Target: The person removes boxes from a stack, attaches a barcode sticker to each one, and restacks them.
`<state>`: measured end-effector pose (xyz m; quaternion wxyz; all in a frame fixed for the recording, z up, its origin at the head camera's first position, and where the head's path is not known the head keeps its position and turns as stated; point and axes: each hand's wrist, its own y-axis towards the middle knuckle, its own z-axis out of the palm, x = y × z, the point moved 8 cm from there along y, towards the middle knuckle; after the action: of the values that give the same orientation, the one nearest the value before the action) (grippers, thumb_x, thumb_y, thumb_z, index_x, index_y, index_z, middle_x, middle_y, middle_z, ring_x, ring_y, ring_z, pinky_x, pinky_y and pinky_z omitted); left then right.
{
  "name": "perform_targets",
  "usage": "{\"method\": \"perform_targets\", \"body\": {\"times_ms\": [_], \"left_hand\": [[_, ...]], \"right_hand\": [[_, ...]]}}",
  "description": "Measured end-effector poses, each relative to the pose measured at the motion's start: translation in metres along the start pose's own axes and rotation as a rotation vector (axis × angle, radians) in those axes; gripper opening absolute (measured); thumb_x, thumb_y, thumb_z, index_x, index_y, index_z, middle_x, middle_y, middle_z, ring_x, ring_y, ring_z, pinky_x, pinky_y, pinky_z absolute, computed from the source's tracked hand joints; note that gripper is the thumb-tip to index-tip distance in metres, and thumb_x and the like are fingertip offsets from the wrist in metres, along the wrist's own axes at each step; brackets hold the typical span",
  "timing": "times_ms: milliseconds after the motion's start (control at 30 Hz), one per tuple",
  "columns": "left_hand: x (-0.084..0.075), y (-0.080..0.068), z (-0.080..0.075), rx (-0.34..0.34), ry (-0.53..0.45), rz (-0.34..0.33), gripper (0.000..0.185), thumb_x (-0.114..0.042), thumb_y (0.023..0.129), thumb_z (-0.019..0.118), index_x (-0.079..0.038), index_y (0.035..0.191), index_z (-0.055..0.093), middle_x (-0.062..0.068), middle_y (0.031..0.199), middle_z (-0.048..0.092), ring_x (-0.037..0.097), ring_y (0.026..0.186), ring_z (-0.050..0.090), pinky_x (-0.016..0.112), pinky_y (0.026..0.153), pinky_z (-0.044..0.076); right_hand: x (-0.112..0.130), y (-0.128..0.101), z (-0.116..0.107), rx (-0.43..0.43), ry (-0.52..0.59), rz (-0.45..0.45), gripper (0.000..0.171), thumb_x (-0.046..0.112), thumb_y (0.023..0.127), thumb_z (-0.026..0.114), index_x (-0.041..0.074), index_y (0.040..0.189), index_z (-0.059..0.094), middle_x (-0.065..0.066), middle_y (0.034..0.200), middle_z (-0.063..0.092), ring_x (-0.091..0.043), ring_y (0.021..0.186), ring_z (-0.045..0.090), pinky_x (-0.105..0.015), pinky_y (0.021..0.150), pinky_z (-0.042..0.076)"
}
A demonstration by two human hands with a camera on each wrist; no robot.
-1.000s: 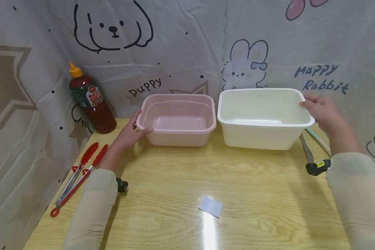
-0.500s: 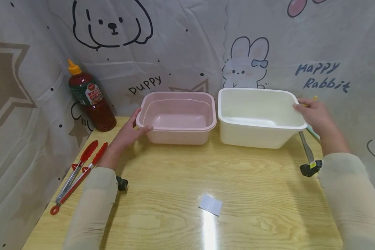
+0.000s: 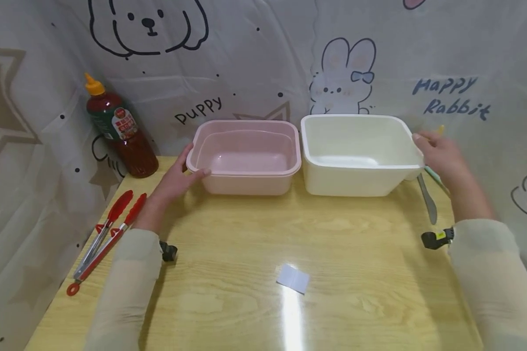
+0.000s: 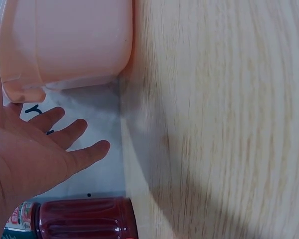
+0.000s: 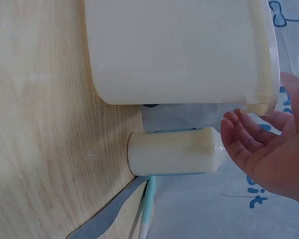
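A pink plastic basin [image 3: 246, 185] stands at the back of the table. My left hand [image 3: 175, 178] touches its left end, thumb on the front corner of the rim. In the left wrist view several fingers of that hand [image 4: 45, 144] reach out straight past the basin [image 4: 84, 40]. Close beside it on the right is a taller white bin [image 3: 347, 183]. With thumb over the rim and fingertips under it, my right hand [image 3: 443, 156] grips the bin's right end. A cream-coloured bottle [image 5: 174, 152] stands behind that hand, mostly hidden in the head view.
On the left lie red-tipped tongs [image 3: 101, 243], near a red sauce bottle [image 3: 123, 136] with a yellow cap. A grey knife [image 3: 427, 200] and a thin teal-handled item [image 3: 435, 176] lie right of the bin. A small white paper [image 3: 293, 278] lies at the front middle.
The white bin's right end has shifted left with my right hand, and a yellow tip now shows behind that hand. My left hand stays at the pink basin. The head view has tilted down slightly.
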<state>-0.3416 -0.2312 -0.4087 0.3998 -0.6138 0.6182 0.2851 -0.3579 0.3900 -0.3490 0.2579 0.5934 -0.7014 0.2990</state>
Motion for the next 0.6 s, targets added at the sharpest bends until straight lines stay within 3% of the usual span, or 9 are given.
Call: {"method": "perform_targets", "body": {"times_ms": [100, 267, 600], "left_hand": [[0.0, 0.001, 0.0, -0.004, -0.007, 0.012, 0.096, -0.056, 0.091, 0.069, -0.05, 0.159, 0.002, 0.005, 0.172, 0.015, 0.037, 0.157, 0.017, 0.071, 0.121, 0.015], [0.0, 0.002, 0.001, -0.001, -0.015, 0.016, 0.095, -0.051, 0.093, 0.069, -0.048, 0.16, 0.003, 0.005, 0.171, 0.016, 0.035, 0.157, 0.017, 0.07, 0.122, 0.012], [0.001, 0.002, 0.0, -0.013, 0.003, 0.004, 0.094, -0.052, 0.093, 0.069, -0.051, 0.159, 0.002, 0.004, 0.171, 0.016, 0.037, 0.157, 0.017, 0.073, 0.12, 0.013]], "right_hand": [[0.011, -0.009, 0.007, 0.046, -0.078, -0.1, 0.087, 0.068, 0.099, 0.037, 0.022, 0.165, 0.003, -0.024, 0.168, 0.013, -0.057, 0.148, 0.021, -0.079, 0.11, 0.021], [0.02, -0.015, 0.019, 0.096, -0.218, -0.239, 0.092, 0.055, 0.1, 0.055, 0.017, 0.165, 0.001, -0.027, 0.168, 0.009, -0.058, 0.148, 0.018, -0.08, 0.11, 0.019], [0.016, -0.016, 0.03, 0.132, -0.264, -0.25, 0.107, 0.048, 0.091, 0.072, 0.016, 0.164, 0.001, -0.03, 0.167, -0.008, -0.058, 0.149, 0.003, -0.082, 0.108, 0.018]]}}
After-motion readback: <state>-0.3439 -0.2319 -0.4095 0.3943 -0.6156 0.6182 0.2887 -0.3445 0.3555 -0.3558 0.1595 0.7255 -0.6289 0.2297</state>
